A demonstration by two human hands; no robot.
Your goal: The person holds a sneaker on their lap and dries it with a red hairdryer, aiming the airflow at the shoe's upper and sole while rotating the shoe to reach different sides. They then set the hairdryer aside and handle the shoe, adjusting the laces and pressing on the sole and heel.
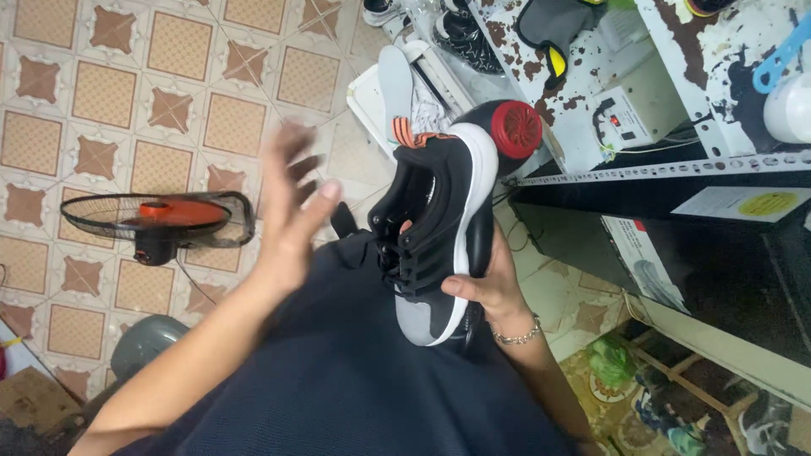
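Head view: a black sneaker (439, 228) with a white sole is gripped around its sole by the right hand (490, 287), held above the lap. The left hand (291, 211) is raised beside it, open, fingers spread and blurred, holding nothing. Laces look undone; an insole (395, 78) lies apart on the floor.

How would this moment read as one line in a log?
right hand: grips black sneaker, white sole | left hand: open, blurred, beside sneaker, not touching | floor fan on tiled floor
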